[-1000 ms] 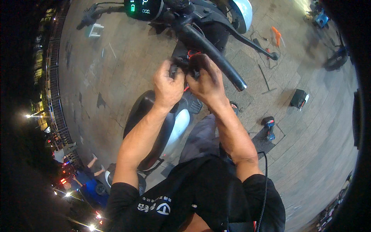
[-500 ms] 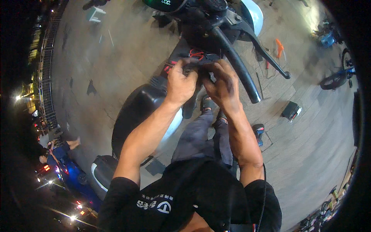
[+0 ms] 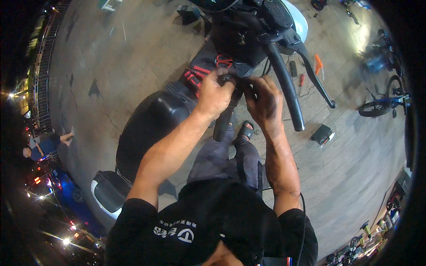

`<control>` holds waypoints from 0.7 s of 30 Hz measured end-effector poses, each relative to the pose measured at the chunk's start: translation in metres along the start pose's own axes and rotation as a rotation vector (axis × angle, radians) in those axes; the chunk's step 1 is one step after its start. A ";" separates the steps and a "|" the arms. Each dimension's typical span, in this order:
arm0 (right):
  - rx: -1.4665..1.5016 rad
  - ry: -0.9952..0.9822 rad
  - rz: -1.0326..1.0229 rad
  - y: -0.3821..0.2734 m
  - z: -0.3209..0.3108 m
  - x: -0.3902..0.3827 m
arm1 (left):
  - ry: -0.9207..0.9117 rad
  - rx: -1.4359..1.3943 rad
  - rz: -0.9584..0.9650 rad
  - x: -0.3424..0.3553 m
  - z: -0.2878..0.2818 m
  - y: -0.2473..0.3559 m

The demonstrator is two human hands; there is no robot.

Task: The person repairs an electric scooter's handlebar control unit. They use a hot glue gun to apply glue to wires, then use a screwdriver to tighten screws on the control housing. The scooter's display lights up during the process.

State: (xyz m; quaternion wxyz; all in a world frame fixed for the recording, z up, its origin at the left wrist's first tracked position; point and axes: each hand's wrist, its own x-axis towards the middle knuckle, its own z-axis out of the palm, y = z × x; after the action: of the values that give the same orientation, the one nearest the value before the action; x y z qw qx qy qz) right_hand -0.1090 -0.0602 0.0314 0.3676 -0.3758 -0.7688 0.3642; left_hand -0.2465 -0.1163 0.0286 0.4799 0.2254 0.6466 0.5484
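Observation:
My left hand is closed, thumb and fingers pinching a small dark piece whose kind I cannot make out. Close beside it, my right hand has its fingers curled and pressed together; what they hold is hidden. Both hands are above the scooter's footboard, where red-handled tools and a red-handled pair of scissors or pliers lie. A black bar-like part extends below the hands. To the right of my right hand, the black handlebar slants down beside its brake lever.
The black scooter seat is at left. On the pavement at right lie a black box, a red screwdriver and an orange-handled tool. A small bicycle stands farther right. A person is at far left.
The view has shifted, so the handlebar appears farther right and more red tools show. My hands stay close together, with a little more room between them.

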 end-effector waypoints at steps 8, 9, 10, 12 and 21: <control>0.011 0.000 0.017 0.004 -0.006 -0.014 | -0.065 -0.023 -0.003 -0.003 0.007 -0.003; 0.003 0.003 0.010 0.004 -0.008 -0.016 | -0.069 -0.024 -0.044 -0.004 0.009 -0.001; -0.004 0.004 0.004 0.004 -0.010 -0.019 | -0.072 -0.024 -0.085 -0.007 0.011 0.001; 0.009 -0.006 0.011 0.002 -0.015 -0.022 | -0.081 -0.061 -0.145 -0.011 0.014 0.002; 0.137 -0.112 0.217 0.008 -0.022 -0.032 | -0.001 -0.025 -0.052 -0.024 0.028 -0.008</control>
State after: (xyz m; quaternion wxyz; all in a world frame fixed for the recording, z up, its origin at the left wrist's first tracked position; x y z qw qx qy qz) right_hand -0.0739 -0.0774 0.0258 0.3077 -0.4097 -0.7162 0.4739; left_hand -0.2100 -0.1248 0.0314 0.4969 0.2029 0.6453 0.5436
